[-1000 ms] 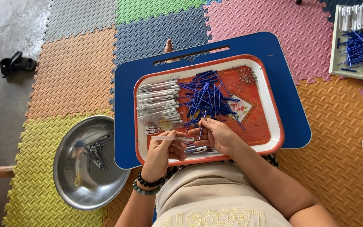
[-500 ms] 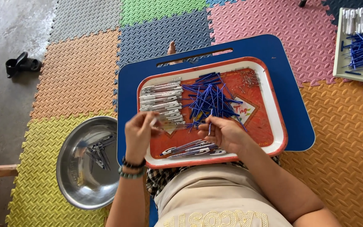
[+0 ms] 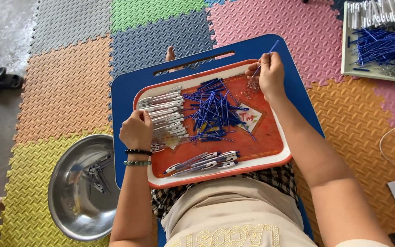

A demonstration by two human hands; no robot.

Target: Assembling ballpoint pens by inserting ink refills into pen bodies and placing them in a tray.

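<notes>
A steel bowl (image 3: pixel 81 185) with dark clips sits on the foam floor mat (image 3: pixel 65 87) at far left. The left hand (image 3: pixel 136 130) curls over the row of clear pen barrels (image 3: pixel 163 114) at the left of the red tray (image 3: pixel 264 144), fingers closed on one of them. Blue refills (image 3: pixel 213 112) lie piled mid-tray. The right hand (image 3: pixel 270 73) pinches one blue refill (image 3: pixel 266 55) at the tray's far corner, beside small metal springs (image 3: pixel 251 86).
</notes>
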